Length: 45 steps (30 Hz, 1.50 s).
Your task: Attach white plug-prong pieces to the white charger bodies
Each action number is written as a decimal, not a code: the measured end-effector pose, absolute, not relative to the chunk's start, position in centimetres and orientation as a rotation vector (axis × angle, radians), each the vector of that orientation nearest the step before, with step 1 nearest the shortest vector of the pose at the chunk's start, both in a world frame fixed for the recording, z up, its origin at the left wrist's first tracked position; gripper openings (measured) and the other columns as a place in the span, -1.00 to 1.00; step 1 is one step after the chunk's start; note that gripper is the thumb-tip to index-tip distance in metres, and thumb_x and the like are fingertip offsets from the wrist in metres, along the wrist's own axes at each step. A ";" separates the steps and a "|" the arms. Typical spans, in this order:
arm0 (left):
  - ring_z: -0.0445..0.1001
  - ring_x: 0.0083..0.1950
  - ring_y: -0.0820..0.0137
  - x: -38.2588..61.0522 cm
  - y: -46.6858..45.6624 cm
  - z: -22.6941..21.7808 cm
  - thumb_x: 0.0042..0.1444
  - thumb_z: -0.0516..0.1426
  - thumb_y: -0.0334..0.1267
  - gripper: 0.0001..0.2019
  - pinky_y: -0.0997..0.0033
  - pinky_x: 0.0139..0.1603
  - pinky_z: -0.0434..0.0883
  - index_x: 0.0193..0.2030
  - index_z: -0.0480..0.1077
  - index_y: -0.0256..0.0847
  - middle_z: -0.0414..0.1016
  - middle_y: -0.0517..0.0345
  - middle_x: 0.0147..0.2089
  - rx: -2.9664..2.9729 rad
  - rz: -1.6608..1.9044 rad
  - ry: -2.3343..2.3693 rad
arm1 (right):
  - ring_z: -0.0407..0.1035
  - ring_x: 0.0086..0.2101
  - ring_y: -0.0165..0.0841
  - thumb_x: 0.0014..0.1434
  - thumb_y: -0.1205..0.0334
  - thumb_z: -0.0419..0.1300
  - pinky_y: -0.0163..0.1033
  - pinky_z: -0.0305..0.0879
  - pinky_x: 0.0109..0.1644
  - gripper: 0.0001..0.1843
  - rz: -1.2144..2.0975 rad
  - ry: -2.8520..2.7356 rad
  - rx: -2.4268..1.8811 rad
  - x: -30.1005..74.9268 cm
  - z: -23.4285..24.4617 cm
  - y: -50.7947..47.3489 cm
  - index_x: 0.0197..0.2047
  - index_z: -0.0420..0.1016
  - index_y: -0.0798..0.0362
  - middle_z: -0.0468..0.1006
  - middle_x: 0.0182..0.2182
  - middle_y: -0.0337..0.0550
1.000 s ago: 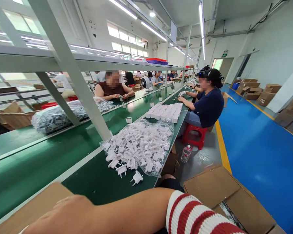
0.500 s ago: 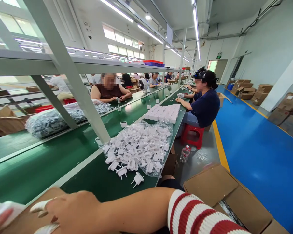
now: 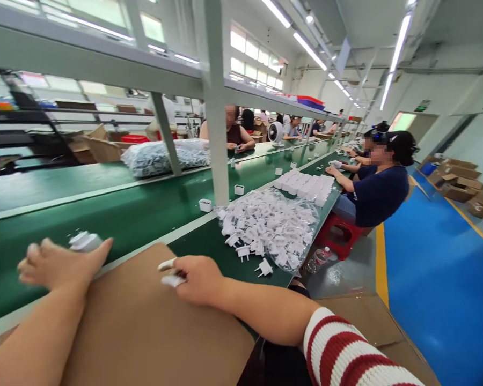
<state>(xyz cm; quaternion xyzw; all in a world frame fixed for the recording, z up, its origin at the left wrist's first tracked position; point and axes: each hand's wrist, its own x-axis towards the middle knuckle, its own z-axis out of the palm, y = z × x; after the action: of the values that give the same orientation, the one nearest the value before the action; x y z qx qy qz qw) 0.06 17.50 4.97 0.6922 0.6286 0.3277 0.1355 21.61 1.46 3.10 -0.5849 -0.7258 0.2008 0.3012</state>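
Observation:
My left hand is stretched over the green belt, its fingers and thumb spread. A white plug adapter with its pins to the left lies just beyond, between thumb and fingers; whether they touch I cannot tell. My right hand is curled closed above a brown cardboard sheet, white covers on its fingertips; what it holds, if anything, is hidden. Ahead of it, a heap of white plug pieces lies on clear plastic, one loose two-pin piece in front.
White housings stand on the belt beside a shelf post. Rows of white blocks lie behind the heap. A co-worker sits at the right on a red stool. An opened carton stands lower right.
The view has turned left. My left hand, earlier at the left edge by a white piece, now shows fully with fingers spread over the belt. My right hand stays curled above the cardboard.

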 end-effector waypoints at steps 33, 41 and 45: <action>0.42 0.26 -0.06 2.1 21.4 -0.3 0.32 0.04 -0.27 -0.62 -0.10 0.32 0.28 0.18 0.51 -0.23 0.61 -0.19 0.07 2.570 1.348 1.305 | 0.67 -0.27 -0.35 0.02 0.24 0.47 -0.30 0.60 -0.21 -0.65 1.636 -0.900 -1.220 22.1 5.4 3.1 -0.10 0.58 0.02 0.72 -0.08 -0.12; 0.48 0.17 -0.04 2.3 21.2 -1.0 0.38 -0.01 -0.16 -0.61 -0.10 0.31 0.32 0.12 0.57 -0.24 0.63 -0.17 -0.07 2.593 1.183 1.374 | 0.65 -0.32 -0.38 0.06 0.27 0.48 -0.35 0.56 -0.33 -0.65 1.682 -0.814 -1.248 21.9 2.8 3.1 -0.10 0.53 0.02 0.72 -0.14 -0.15; 0.42 0.27 -0.06 2.9 21.5 -1.2 0.32 0.06 -0.11 -0.55 -0.11 0.38 0.27 0.24 0.50 -0.22 0.63 -0.12 0.06 2.505 1.028 1.465 | 0.36 -0.58 -0.57 -0.01 0.34 0.44 -0.50 0.13 -0.61 -0.70 1.613 -0.875 -1.264 22.1 2.8 2.9 -0.16 0.57 0.04 0.63 -0.39 -0.29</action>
<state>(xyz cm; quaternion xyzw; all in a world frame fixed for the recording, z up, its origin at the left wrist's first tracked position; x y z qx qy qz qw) 2.89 21.50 -1.21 0.8133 0.4756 0.3337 0.0317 22.07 2.92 2.81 -0.5093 -0.3525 0.6496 0.4409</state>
